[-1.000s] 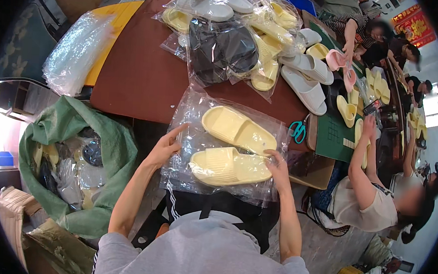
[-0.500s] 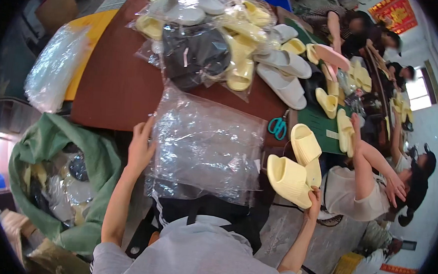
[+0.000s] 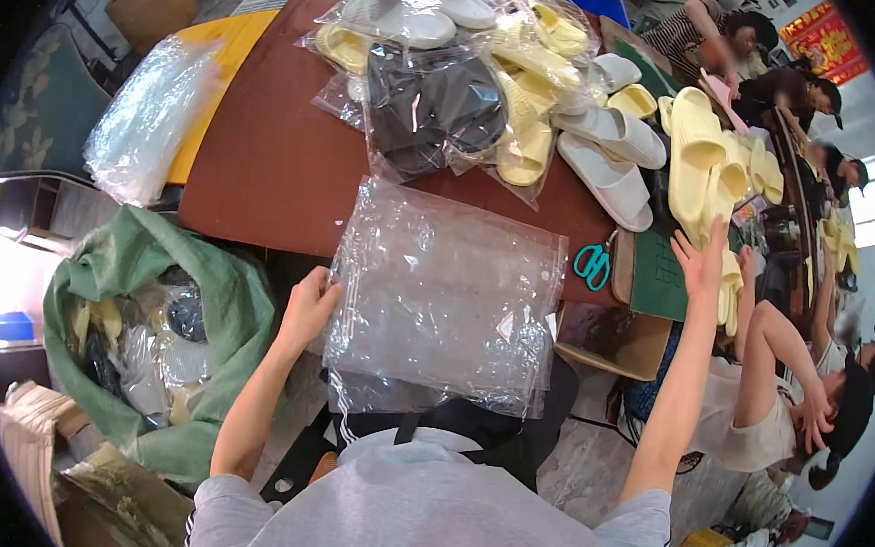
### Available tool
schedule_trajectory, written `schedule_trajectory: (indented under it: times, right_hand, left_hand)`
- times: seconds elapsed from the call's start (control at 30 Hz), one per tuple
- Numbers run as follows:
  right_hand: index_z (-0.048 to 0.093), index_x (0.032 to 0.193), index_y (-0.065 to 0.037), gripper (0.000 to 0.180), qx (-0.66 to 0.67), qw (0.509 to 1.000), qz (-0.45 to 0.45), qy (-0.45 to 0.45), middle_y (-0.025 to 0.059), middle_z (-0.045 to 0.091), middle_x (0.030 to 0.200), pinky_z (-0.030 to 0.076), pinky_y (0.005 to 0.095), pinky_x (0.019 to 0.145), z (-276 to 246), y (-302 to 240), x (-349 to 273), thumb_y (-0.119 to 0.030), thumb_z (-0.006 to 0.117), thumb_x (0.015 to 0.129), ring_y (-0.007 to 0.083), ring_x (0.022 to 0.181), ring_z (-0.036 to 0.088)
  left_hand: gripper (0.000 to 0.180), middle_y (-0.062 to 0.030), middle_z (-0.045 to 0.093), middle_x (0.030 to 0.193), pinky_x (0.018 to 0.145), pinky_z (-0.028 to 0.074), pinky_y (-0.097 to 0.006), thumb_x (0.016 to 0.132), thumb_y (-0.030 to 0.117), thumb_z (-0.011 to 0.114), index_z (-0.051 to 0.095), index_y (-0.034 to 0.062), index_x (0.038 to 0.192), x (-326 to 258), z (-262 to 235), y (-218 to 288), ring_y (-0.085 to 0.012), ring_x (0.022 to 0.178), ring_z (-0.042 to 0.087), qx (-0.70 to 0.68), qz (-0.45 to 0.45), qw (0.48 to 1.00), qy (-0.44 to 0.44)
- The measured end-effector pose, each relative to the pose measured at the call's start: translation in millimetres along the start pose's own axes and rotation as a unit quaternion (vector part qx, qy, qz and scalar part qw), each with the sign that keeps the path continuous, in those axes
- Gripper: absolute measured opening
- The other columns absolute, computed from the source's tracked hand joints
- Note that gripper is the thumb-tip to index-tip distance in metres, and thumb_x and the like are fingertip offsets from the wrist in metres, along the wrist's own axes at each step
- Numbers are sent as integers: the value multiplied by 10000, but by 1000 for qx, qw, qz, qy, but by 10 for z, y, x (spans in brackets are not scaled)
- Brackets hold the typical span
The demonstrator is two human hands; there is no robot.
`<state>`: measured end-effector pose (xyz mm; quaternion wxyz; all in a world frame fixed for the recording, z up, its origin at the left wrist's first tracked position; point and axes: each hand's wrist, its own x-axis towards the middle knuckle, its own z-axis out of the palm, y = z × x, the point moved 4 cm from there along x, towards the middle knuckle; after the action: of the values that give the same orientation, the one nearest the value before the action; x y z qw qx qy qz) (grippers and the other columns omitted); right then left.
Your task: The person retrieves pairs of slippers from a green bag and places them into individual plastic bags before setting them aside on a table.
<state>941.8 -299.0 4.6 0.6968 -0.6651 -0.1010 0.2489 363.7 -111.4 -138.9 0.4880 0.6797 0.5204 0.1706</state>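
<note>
A stack of clear plastic bags (image 3: 446, 294) lies across my lap, its far edge over the table front. My left hand (image 3: 310, 306) is closed at the left edge of the bags, fingers curled against the plastic. To the right, my right arm is stretched over the green mat, and my right hand (image 3: 701, 260) has its fingers apart. Just beyond its fingertips is a pair of pale yellow slippers (image 3: 698, 154), soles pointing away. Whether the fingers still touch the slippers cannot be made out.
Bagged grey, black and yellow slippers (image 3: 433, 103) pile on the brown table (image 3: 263, 178). Loose grey slippers (image 3: 604, 178) and teal scissors (image 3: 592, 267) lie right. A green sack (image 3: 219, 330) of bagged slippers stands left; an open carton (image 3: 614, 339) sits right, near a seated co-worker (image 3: 750, 403).
My right hand has moved forward and right with the yellow slippers, from beside my lap to over the green mat, and its fingers have spread. My left hand stays by the bags.
</note>
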Motion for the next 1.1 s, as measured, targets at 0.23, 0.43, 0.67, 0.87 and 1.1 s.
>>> schedule_trajectory:
  times: [0.23, 0.43, 0.67, 0.87, 1.1]
  right_hand:
    - [550, 1330, -122, 491, -405, 791, -292, -354, 150, 418, 1457, 291, 419, 1127, 1701, 949, -1787, -175, 661, 855, 339, 1362, 372]
    - [562, 1322, -177, 466, -437, 725, -317, -428, 143, 383, 1473, 240, 551, 1128, 2064, 1844, -2291, -245, 651, 869, 383, 1380, 325]
    - [522, 1357, -160, 485, -498, 689, -444, -282, 148, 463, 1397, 302, 554, 1075, 2317, 1658, -1498, -284, 611, 897, 364, 1310, 403]
    - [594, 1124, -85, 358, -533, 693, -373, -310, 130, 571, 1015, 457, 478, 788, 2251, 2009, -1283, -332, 646, 871, 347, 957, 564]
    - [579, 980, -74, 261, -491, 735, -319, -343, 117, 557, 980, 443, 474, 772, 2354, 2064, -1534, -293, 660, 862, 339, 960, 555]
  left_hand:
    - [316, -219, 638, 712, 622, 506, -431, 937, 279, 499, 593, -14, 863, -277, 114, 44, -370, 683, 648, 183, 52, 982, -11]
    - [274, -120, 610, 737, 642, 484, -427, 847, 304, 642, 547, 53, 793, -528, 169, 296, -301, 711, 623, 388, 169, 905, 43]
    - [231, -156, 581, 887, 735, 495, -448, 843, 190, 622, 566, 19, 987, -499, 144, -2, -332, 823, 608, 278, 144, 950, 12]
    - [677, -262, 534, 1228, 883, 487, -452, 905, 278, 606, 242, 74, 1438, -264, 98, 305, -406, 1041, 603, 42, 18, 999, -24]
    - [562, -231, 614, 1178, 943, 449, -393, 880, 440, 648, 562, -40, 1158, 333, 359, -173, -315, 1129, 583, -94, -30, 995, -1]
